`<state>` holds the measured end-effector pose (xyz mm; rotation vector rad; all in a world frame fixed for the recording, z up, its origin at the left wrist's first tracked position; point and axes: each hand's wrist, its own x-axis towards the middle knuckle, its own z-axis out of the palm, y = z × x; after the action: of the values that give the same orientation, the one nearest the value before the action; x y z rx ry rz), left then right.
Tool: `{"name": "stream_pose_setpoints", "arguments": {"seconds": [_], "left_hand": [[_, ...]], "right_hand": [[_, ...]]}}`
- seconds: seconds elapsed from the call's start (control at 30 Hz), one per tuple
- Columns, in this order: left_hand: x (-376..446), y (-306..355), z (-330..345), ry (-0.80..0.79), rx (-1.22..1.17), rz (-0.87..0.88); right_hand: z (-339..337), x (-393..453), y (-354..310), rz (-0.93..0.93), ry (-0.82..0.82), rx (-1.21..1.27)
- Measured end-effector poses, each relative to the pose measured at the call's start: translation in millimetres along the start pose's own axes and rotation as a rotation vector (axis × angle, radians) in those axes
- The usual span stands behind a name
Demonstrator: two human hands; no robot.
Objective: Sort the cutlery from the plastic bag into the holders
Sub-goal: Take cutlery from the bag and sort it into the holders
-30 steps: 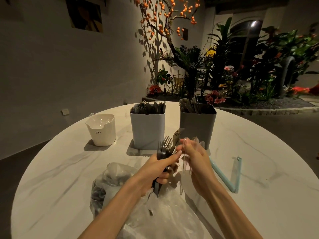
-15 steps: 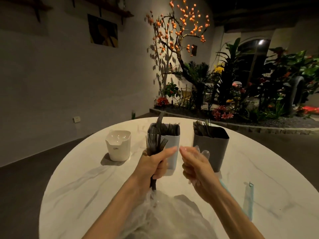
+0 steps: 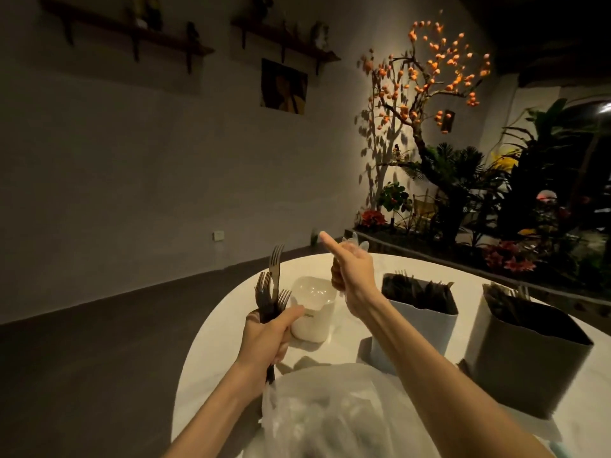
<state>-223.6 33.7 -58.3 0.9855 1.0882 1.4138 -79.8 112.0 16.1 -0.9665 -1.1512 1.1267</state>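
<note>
The right hand (image 3: 352,271) has swung its clear plastic spoons (image 3: 355,243) up over the white holder (image 3: 313,307) at 11 o'clock, ready to drop. The left hand (image 3: 269,337) grips a bunch of forks (image 3: 269,294). The plastic bag (image 3: 337,411) lies at 6 o'clock on the desk (image 3: 211,352); a blue holder (image 3: 418,328) and grey holder (image 3: 525,358), already stocked, stand at 2 o'clock, clear of the reach.

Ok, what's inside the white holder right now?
The white holder shows only a pale, glossy inside near its rim; no cutlery sticks out. Its bottom is out of sight, and the right hand, holding clear plastic spoons, covers its far right edge.
</note>
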Motion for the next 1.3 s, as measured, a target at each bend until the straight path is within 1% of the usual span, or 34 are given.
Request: {"name": "stream_pose_setpoints", "arguments": {"seconds": [0.1,0.2,0.33,0.43,0.57,0.8,0.93,1.0,1.03,1.07,1.13,1.17,1.2,1.23,1.3], "left_hand": [[10,-4,-10,0.008,0.018,-0.014],[17,-8,-15,-0.004,0.006,-0.024],[25,-13,-19,-0.006,0.013,-0.003],[29,-14,-20,-0.016,-0.004,0.004],[32,-17,-21,-0.009,-0.028,-0.026],[33,-18,-23,-0.017,-0.025,-0.080],[33,-18,-24,-0.001,-0.007,-0.095],[31,-17,-25,-0.005,-0.013,-0.069],[31,-16,-25,-0.009,-0.019,-0.054],[31,-16,-25,-0.009,-0.024,-0.043],[30,-13,-23,-0.007,-0.035,-0.030],[30,-11,-21,-0.010,-0.037,-0.030],[30,-10,-20,-0.015,-0.039,-0.030],[29,-8,-18,-0.022,-0.037,-0.029],[27,-4,-14,-0.027,-0.027,-0.020]], "right_hand": [[11,30,17,-0.062,0.069,-0.016],[18,51,38,-0.074,0.104,-0.027],[23,67,61,-0.072,0.096,-0.080],[22,71,64,-0.096,0.073,-0.123],[18,72,66,-0.076,0.060,-0.144],[11,79,69,-0.083,0.054,-0.321],[8,75,68,-0.143,0.044,-0.454],[8,68,68,-0.230,0.004,-0.584],[8,63,68,-0.279,-0.058,-0.689],[8,58,72,-0.317,-0.145,-0.829],[6,48,78,-0.349,-0.336,-1.213],[6,45,82,-0.356,-0.398,-1.378],[5,44,86,-0.366,-0.419,-1.475],[5,41,86,-0.360,-0.399,-1.484],[7,37,85,-0.315,-0.349,-1.422]]}}
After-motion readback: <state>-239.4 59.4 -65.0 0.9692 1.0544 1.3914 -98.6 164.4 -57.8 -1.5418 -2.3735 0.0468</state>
